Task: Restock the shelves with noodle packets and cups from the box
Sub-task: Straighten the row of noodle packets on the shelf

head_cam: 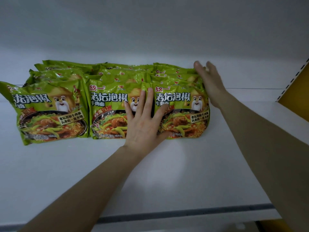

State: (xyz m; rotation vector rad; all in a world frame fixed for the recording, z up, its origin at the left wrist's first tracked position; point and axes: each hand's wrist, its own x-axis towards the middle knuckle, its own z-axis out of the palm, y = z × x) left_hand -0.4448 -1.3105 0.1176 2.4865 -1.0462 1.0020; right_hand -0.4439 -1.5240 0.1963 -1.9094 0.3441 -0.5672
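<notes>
We're pressing our L hand (145, 124) flat against the fronts of the noodle pkts (107, 91), fingers straight and slightly spread. It's straddling the seam between the middle front pkt (108, 113) and the right front pkt (182, 113), w/ the thumb lying low on the right one near its bottom edge. It isn't gripping anything, just pushing w/ palm and fingers.

Our R hand (209, 81) is reaching further back, edge-on along the right side of the right-hand row. Its fingers are straight and relaxed, it's holding nothing, and it seems to be touching the pkt edges there.

The pkts, all green w/ the same print, are standing upright on the white shelf (167, 173) in three rows running front to back, several deep. The rows are sitting close side by side, toward the left and middle of the shelf. The left front pkt (50, 113) is leaning a bit, and we aren't touching it.

At far right a white slotted strip (294, 77) is running up beside a yellow panel (299, 96), and a grey back wall (150, 30) is showing behind the rows.
</notes>
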